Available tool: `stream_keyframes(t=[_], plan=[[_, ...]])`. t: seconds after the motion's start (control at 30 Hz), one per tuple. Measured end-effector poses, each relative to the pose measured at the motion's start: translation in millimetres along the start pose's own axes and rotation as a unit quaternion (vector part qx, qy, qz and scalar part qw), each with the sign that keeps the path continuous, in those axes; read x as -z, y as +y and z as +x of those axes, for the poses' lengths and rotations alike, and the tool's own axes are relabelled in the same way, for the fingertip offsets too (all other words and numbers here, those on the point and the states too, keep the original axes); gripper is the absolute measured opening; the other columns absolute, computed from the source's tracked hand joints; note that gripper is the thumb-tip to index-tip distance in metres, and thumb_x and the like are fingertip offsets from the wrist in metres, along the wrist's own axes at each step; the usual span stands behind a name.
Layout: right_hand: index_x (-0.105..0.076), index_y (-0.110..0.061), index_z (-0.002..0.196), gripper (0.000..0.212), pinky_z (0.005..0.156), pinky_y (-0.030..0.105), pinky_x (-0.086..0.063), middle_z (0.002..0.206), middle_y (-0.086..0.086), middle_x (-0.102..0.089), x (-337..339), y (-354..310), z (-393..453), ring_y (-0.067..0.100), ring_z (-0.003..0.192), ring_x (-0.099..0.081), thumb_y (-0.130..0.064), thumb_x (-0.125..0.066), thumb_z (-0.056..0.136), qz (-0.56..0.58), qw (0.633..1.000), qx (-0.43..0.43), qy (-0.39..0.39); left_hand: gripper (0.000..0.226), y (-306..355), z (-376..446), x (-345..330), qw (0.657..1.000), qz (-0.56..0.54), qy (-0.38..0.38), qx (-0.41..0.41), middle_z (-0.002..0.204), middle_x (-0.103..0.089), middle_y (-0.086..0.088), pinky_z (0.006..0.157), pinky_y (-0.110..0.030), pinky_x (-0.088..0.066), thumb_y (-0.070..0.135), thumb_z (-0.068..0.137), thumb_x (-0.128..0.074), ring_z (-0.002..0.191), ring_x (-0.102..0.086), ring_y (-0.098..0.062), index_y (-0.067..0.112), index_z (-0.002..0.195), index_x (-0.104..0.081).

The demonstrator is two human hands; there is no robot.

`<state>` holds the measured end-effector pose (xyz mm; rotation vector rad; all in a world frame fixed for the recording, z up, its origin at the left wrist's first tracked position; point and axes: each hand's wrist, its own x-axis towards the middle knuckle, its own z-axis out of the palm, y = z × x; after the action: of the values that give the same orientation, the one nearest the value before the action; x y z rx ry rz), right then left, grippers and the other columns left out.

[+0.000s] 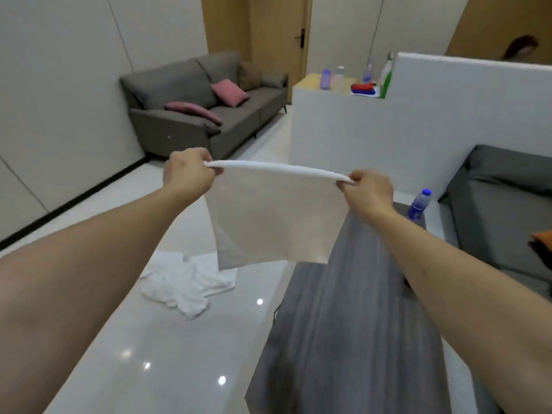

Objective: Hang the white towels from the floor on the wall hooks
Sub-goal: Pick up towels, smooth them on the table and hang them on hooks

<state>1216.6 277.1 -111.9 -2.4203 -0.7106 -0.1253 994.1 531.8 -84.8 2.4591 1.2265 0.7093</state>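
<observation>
The glossy pale floor runs as an open lane from the near left toward the far doors, bounded on the left by the wall's dark baseboard and on the right by the long edge of the grey wood-grain desk. A grey sofa with pink cushions stands at the far left end of that lane, against the wall. A white partition closes off the right side beyond the desk, and a second dark grey sofa sits beside the desk at the right edge of view.

A heap of white towels lies crumpled on the floor, just beside the desk's left edge (it narrows the lane there). Above it, one white towel is held up in the air and stretched flat, its top hem pulled taut between the two hands and its lower edge hanging free over the desk's left edge, clear of the heap.

The left hand has its grip pinched closed on the towel's top left corner; the right hand has its grip pinched closed on the top right corner. A clear water bottle with a blue cap stands on the desk's far right corner, near the right hand but apart from it.
</observation>
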Motion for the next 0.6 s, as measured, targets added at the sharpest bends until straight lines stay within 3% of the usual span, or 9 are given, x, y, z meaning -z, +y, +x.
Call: stream_keyframes(t=[0.1,0.23,0.33,0.43,0.6], plan=[[-0.073,-0.016,0.094,0.021,0.079,0.03,-0.043,0.108,0.009,-0.057,-9.0,-50.5,40.5,0.031,0.103,-0.056,-0.034,-0.063,0.088,-0.044,0.995,0.082,-0.023,0.017,-20.1,17.8,40.9,0.995,0.091,0.04,0.001,0.092,-0.062,-0.001,0.065,-0.03,-0.038,0.044,0.084,-0.065,0.083,-0.056,-0.026,0.027,0.087,-0.069],[-0.059,-0.016,0.096,0.007,0.068,0.033,-0.039,0.091,0.007,-0.058,-32.0,-147.0,63.6,0.033,0.092,-0.058,-0.017,-0.055,0.09,-0.042,0.973,0.218,-0.069,0.011,-56.4,20.5,96.6,0.992,0.097,0.074,0.026,0.087,-0.057,-0.003,0.066,-0.029,-0.035,0.028,0.083,-0.062,0.085,-0.056,-0.03,0.021,0.074,-0.062],[-0.071,-0.024,0.107,0.032,0.077,0.033,-0.049,0.102,0.006,-0.07,-55.7,-217.4,57.4,0.031,0.099,-0.062,-0.01,-0.052,0.085,0.01,0.95,0.296,-0.095,0.011,-95.9,2.3,137.9,0.992,0.07,0.072,0.076,0.074,-0.06,-0.007,0.059,-0.028,-0.039,0.021,0.081,-0.061,0.079,-0.057,-0.03,0.013,0.073,-0.059],[-0.077,-0.023,0.092,0.033,0.077,0.029,-0.049,0.092,0.007,-0.073,-80.2,-290.0,37.5,0.03,0.093,-0.064,-0.007,-0.051,0.078,0.024,0.927,0.352,-0.129,0.011,-150.1,-23.0,187.6,0.985,0.046,0.102,0.129,0.072,-0.06,-0.004,0.055,-0.026,-0.037,0.021,0.081,-0.06,0.074,-0.057,-0.025,0.018,0.071,-0.057],[-0.073,-0.007,0.088,0.028,0.073,0.034,-0.054,0.086,0.012,-0.07,-122.6,-423.3,-30.4,0.031,0.084,-0.063,-0.004,-0.048,0.077,0.117,0.881,0.422,-0.176,0.007,-246.1,-76.3,286.2,0.961,0.1,0.176,0.191,0.085,-0.063,0.002,0.072,-0.026,-0.04,0.024,0.086,-0.063,0.087,-0.056,-0.021,0.028,0.087,-0.069]])
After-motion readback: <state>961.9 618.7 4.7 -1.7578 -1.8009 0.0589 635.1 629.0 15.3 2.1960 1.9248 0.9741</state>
